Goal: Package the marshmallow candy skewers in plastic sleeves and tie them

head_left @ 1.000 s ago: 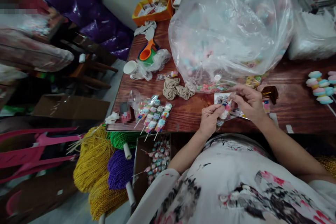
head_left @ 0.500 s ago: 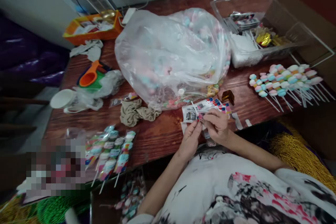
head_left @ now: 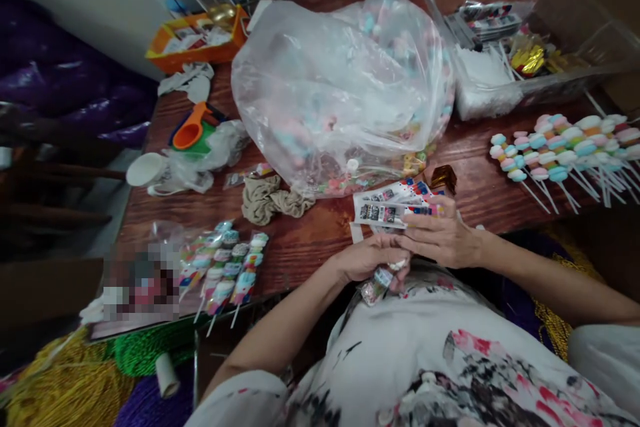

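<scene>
My left hand (head_left: 373,259) is closed around a wrapped marshmallow stick (head_left: 376,287), its clear bag hanging down in front of my shirt. My palm and fingers hide the rest of it. Just to the right, my right hand (head_left: 445,240) has its fingers stretched out over the flat printed wrappers (head_left: 383,213), with the fingertips at their right part. Whether they press on the wrappers cannot be made out. Behind the wrappers lies a brown-gold foil piece (head_left: 444,178).
A large clear bag of marshmallows (head_left: 330,87) fills the table's middle. A clear plastic bin (head_left: 560,77) stands back right, unwrapped marshmallow sticks (head_left: 565,143) in front. Wrapped marshmallow sticks (head_left: 230,267) lie front left, near a beige scrunchie (head_left: 263,199). An orange tray (head_left: 200,47) sits behind.
My hands were together, fingers pinched at a white stick over the wrappers. Now the left is lower with the wrapped marshmallow stick, and the right has spread over the wrappers. The view has shifted.
</scene>
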Motion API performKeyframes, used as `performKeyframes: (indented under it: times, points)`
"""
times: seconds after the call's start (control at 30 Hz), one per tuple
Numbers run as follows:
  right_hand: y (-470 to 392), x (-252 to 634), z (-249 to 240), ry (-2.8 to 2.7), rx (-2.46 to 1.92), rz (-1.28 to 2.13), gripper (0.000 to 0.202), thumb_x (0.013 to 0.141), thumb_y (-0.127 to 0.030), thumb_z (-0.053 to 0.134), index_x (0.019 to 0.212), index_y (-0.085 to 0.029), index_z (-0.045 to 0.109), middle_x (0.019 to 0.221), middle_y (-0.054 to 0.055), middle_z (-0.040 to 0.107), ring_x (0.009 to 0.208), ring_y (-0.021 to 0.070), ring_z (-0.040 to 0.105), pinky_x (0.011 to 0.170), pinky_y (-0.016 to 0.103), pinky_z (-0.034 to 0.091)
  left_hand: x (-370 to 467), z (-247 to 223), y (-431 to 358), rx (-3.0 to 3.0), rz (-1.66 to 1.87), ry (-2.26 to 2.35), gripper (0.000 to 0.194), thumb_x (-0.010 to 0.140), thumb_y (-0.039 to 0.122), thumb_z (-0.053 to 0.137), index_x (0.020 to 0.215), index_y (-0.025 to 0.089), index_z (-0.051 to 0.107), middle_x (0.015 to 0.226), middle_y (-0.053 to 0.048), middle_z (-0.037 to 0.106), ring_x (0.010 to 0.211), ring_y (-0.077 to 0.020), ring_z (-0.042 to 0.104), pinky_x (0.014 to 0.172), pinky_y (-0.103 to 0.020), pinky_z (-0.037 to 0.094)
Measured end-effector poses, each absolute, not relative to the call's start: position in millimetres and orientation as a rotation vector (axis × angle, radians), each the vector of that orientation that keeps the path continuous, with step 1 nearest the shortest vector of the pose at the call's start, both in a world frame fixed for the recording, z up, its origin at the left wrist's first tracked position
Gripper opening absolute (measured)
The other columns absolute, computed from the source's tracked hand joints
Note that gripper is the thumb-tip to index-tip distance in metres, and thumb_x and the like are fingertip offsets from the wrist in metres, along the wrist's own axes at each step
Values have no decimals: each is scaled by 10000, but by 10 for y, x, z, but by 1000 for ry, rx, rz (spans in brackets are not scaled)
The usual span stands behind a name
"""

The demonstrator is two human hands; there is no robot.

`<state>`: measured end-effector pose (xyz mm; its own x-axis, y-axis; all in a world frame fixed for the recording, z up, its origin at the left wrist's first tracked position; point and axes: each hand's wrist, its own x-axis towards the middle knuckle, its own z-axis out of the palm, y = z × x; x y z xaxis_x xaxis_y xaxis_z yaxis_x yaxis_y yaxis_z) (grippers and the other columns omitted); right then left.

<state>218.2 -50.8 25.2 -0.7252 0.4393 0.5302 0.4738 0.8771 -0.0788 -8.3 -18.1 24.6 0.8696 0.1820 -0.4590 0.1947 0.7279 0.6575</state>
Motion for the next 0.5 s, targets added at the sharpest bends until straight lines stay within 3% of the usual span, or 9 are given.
performKeyframes:
  times: [0.1, 0.23, 0.33, 0.43, 0.5]
  points:
    - [-579, 2119, 185, -2516, -751, -60, 181, 910, -133, 500, 826, -200, 645, 677, -16, 649, 777, 169, 590, 899, 455, 311, -44, 302, -241, 1194, -125, 519, 416, 862, 566, 568, 761, 165, 522, 645, -3, 572, 538, -102, 521, 618, -276, 500]
    - [-600, 2013, 179, -2482, -1202, 326, 264, 895, -158, 502, 638, -189, 555, 621, 4, 632, 668, 155, 535, 749, 391, 310, 41, 410, -352, 2200, 38, 871, 239, 954, 275, 385, 855, 157, 568, 885, -96, 619, 840, -198, 591, 856, -395, 501]
    - [-620, 1981, 281, -2389, -1362, 380, 210, 923, -185, 495, 774, -185, 642, 779, 46, 715, 812, 190, 604, 774, 394, 319, 41, 401, -360, 2346, 180, 973, 241, 941, 228, 376, 861, 152, 591, 884, -102, 625, 859, -206, 595, 871, -401, 499]
    - [-685, 1993, 373, -2343, -1288, 99, 292, 919, -166, 502, 1159, -255, 644, 1150, 75, 721, 1143, 272, 571, 961, 506, 267, -30, 320, -284, 1811, 270, 904, 277, 938, 326, 406, 789, 162, 572, 722, -33, 591, 663, -140, 565, 686, -286, 511]
    - [-728, 2021, 368, -2363, -1068, 26, 361, 909, -154, 523, 1222, -311, 613, 1131, 29, 730, 1131, 246, 583, 1021, 530, 224, -82, 270, -224, 1369, 136, 764, 297, 895, 420, 480, 766, 163, 559, 640, 0, 560, 520, -105, 509, 540, -239, 461]
